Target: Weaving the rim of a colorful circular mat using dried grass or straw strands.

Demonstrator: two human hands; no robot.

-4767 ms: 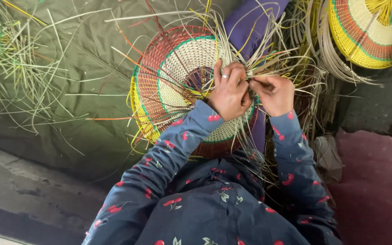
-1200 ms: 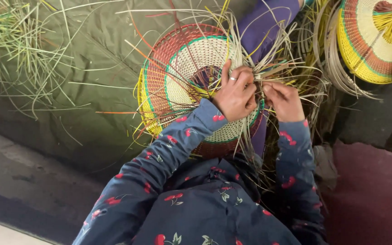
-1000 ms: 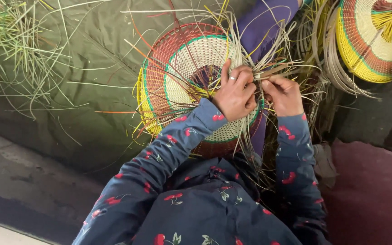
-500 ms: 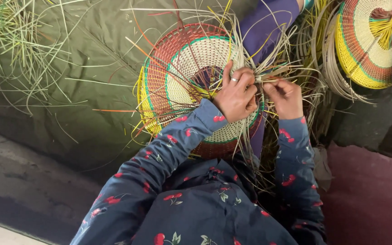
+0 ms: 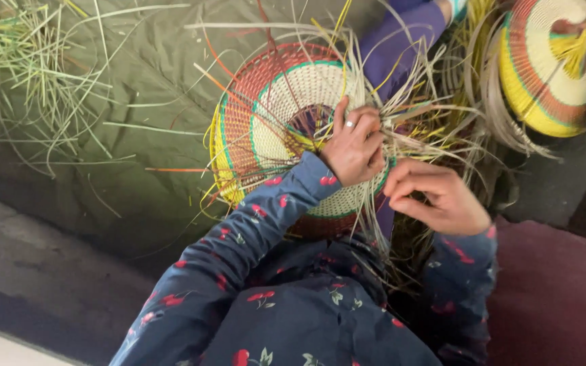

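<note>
Since half a second ago the right hand (image 5: 435,200) has drawn back from the basket rim toward the person, its grip pinched on thin straw strands (image 5: 381,224). The left hand (image 5: 355,146) stays pressed on the half-woven basket (image 5: 272,115), its grip clamped over the rim. The basket lies on the person's lap, round, with cream centre and red, green and yellow bands.

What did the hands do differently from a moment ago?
The right hand has drawn back from the basket's rim, toward the person, fingers pinched, seemingly pulling a pale straw strand. Before, it sat right beside the left hand. The left hand stays pressed on the woven basket, and the second basket and loose straw pile lie as before.
</note>
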